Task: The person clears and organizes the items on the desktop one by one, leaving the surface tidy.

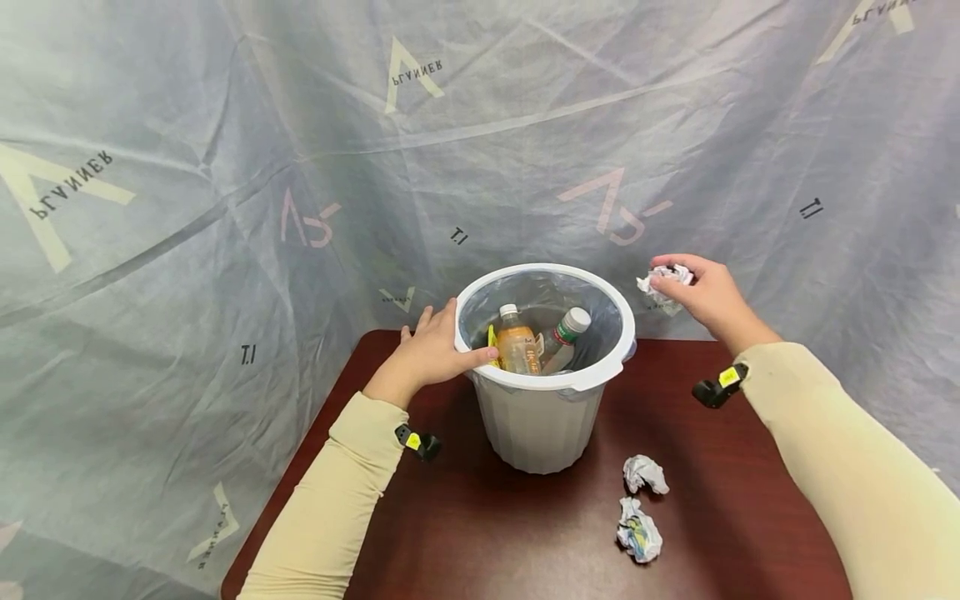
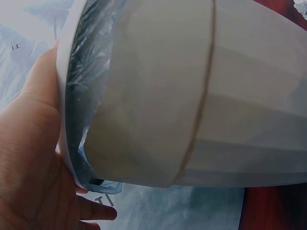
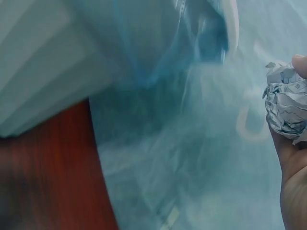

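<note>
A white trash bin [image 1: 540, 425] lined with a clear bag stands upright on the table. My left hand [image 1: 431, 354] rests at the left of its rim, thumb laid across the rim and the other fingers spread along the outside. In the left wrist view, the left hand [image 2: 33, 143] lies against the rim beside the liner [image 2: 88, 62]. Up at the right, beyond the rim, my right hand [image 1: 705, 296] holds a crumpled paper ball [image 1: 671, 279] between thumb and fingers. That paper ball [image 3: 288, 105] also shows in the right wrist view.
Inside the bin lie a bottle with an orange label [image 1: 517, 342], a white-capped bottle [image 1: 566, 329] and a yellow item [image 1: 492, 337]. Two more crumpled papers, one plain [image 1: 645, 475] and one coloured [image 1: 639, 533], lie on the dark red table [image 1: 525, 542]. Grey printed sheeting [image 1: 480, 167] hangs behind.
</note>
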A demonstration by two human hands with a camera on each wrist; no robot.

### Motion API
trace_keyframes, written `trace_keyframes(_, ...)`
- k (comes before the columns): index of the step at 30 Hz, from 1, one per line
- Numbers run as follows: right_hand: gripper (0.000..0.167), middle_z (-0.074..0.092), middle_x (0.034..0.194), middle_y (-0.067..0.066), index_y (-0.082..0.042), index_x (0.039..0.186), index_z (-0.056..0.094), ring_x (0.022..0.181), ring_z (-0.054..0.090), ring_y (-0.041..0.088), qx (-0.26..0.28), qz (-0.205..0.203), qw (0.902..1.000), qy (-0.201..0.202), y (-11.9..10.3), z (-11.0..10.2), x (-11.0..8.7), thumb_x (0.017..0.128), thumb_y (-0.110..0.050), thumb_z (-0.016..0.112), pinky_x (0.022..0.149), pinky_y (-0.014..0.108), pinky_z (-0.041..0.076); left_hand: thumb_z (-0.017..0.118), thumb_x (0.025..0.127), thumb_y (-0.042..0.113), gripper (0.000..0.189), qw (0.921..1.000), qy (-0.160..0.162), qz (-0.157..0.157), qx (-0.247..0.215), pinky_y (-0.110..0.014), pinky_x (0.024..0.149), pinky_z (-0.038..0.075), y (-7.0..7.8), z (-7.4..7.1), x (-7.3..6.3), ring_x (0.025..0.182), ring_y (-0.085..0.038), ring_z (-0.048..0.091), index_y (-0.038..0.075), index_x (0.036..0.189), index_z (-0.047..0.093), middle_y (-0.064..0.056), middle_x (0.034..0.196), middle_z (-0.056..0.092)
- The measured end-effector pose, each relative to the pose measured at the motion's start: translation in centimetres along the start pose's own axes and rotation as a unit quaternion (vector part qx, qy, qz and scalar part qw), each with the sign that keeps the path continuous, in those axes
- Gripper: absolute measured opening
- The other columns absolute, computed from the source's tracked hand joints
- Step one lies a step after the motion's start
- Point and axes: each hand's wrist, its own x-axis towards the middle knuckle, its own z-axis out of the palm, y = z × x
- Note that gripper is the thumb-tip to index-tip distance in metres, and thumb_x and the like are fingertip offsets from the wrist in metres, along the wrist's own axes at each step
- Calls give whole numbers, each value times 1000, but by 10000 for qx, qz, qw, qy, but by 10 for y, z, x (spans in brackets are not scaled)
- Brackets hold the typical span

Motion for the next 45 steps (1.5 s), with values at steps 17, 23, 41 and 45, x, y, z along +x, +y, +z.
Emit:
trace_keyframes(17, 52, 58, 142, 17, -7, 144, 57, 109, 62, 9, 611, -525, 9889, -1252, -80, 57, 13, 98, -27, 69, 85, 19, 50, 57, 77, 85, 126, 10000, 44, 17, -41, -71, 115, 6, -3, 1, 2, 155, -36, 3, 11, 164, 2, -11, 167, 20)
trace_keyframes(23, 55, 49, 151, 18, -4, 151, 46, 136, 50, 27, 766, -514, 9829, -1592, -79, 58, 9, 104, -27, 59, 110, 42, 41, 58, 79, 82, 124, 10000, 13, 8, -70, -71, 115, 6, -1, 1, 1, 155, -36, 2, 11, 164, 2, -11, 167, 20)
trace_keyframes(41, 43, 66, 119, -11, -1, 139, 58, 113, 62, 2, 1818, -797, 9801, -36, 5, 14, -33, 97, -4, 66, 90, 12, 48, 59, 78, 83, 126, 9999, 48, 39, -115, -71, 115, 5, -2, 0, 0, 155, -36, 3, 11, 164, 2, -12, 167, 20)
trace_keyframes(45, 44, 64, 120, -17, 0, 141, 55, 112, 62, 0, 1425, -730, 9863, -385, 40, 16, -56, 98, -4, 65, 91, 12, 47, 58, 78, 83, 125, 9999, 69, 52, -85, -71, 115, 6, -3, 1, 1, 155, -37, 3, 10, 164, 3, -12, 167, 21)
